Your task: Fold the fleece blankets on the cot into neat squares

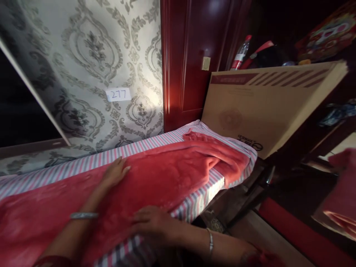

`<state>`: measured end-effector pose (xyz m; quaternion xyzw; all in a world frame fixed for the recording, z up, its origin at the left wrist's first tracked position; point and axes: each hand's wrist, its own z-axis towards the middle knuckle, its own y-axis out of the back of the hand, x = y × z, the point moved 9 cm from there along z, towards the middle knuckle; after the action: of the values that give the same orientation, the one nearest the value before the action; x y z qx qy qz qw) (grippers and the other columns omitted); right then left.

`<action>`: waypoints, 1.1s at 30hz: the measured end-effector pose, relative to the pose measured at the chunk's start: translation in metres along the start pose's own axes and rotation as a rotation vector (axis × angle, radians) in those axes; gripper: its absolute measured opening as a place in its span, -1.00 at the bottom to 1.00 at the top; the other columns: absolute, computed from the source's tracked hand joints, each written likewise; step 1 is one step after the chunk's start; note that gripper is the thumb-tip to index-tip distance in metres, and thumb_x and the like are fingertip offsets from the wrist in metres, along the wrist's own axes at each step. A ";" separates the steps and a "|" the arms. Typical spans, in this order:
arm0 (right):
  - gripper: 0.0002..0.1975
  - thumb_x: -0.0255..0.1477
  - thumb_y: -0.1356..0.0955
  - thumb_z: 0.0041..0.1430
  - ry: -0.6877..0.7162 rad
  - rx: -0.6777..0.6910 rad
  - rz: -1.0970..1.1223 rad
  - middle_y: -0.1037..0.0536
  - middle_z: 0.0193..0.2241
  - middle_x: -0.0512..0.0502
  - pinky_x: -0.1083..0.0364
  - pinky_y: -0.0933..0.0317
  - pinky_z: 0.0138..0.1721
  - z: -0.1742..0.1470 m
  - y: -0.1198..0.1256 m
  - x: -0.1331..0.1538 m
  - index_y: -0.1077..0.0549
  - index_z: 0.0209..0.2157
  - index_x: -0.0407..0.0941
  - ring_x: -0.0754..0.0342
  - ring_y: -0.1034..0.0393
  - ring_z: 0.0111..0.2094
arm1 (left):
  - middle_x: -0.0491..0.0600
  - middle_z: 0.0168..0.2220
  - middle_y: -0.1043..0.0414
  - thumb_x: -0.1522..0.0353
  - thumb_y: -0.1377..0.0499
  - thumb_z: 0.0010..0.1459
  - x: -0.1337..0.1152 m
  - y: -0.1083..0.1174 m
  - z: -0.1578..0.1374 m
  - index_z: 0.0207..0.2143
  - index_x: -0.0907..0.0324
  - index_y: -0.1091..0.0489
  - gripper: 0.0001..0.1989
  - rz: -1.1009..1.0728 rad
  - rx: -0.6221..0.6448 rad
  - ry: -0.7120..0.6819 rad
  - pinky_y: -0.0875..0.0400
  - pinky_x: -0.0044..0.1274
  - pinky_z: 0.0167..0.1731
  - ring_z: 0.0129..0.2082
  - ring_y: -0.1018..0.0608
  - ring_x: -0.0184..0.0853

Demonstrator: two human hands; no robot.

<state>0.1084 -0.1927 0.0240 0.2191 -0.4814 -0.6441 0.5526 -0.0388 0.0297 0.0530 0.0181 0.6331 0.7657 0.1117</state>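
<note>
One head camera looks forward and down, near the red blanket [164, 174].

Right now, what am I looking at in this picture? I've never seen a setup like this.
There is no machine here, only a person's bare left hand and right hand. This single picture comes from a camera worn on their head, looking forward and down. A red blanket lies over a striped cloth, rumpled toward the end where a cardboard box stands. The left hand rests on the blanket; the right hand is at the blanket's near edge, though I can't tell whether it grips anything.
</note>
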 end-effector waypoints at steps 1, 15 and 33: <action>-0.63 -0.43 -0.19 0.37 -0.090 -0.088 0.015 -0.48 0.16 -0.13 0.07 -0.17 0.22 -0.017 0.021 -0.019 -0.43 0.13 -0.12 0.09 -0.30 0.20 | 0.17 0.32 -0.25 0.25 0.01 0.27 -0.015 -0.010 -0.002 0.25 0.24 -0.30 -0.46 0.025 0.007 -0.021 -0.17 -0.29 0.28 0.33 -0.28 -0.11; -0.40 -0.47 -0.14 0.09 -1.453 -1.013 -0.334 -0.54 0.06 -0.37 -0.09 -0.29 0.11 -0.364 0.274 -0.252 -0.44 0.13 -0.31 -0.13 -0.46 0.05 | 0.13 0.32 -0.25 0.24 0.16 0.26 -0.015 -0.050 0.001 0.27 0.24 -0.30 -0.39 0.173 0.006 -0.038 -0.15 -0.21 0.28 0.35 -0.25 -0.10; -0.63 -0.38 -0.27 0.23 -1.812 -0.378 -0.410 -0.56 -0.05 -0.51 -0.27 -0.26 0.02 -0.397 0.292 -0.359 -0.57 -0.05 -0.23 -0.35 -0.42 0.06 | 0.14 0.30 -0.28 0.15 0.18 0.24 0.002 -0.053 0.000 0.20 0.31 -0.34 -0.34 0.081 -0.041 -0.062 -0.15 -0.22 0.30 0.33 -0.29 -0.08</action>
<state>0.6834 0.0107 0.0116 -0.3771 -0.5670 -0.7209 -0.1289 -0.0329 0.0396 0.0014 0.0651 0.6122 0.7816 0.1005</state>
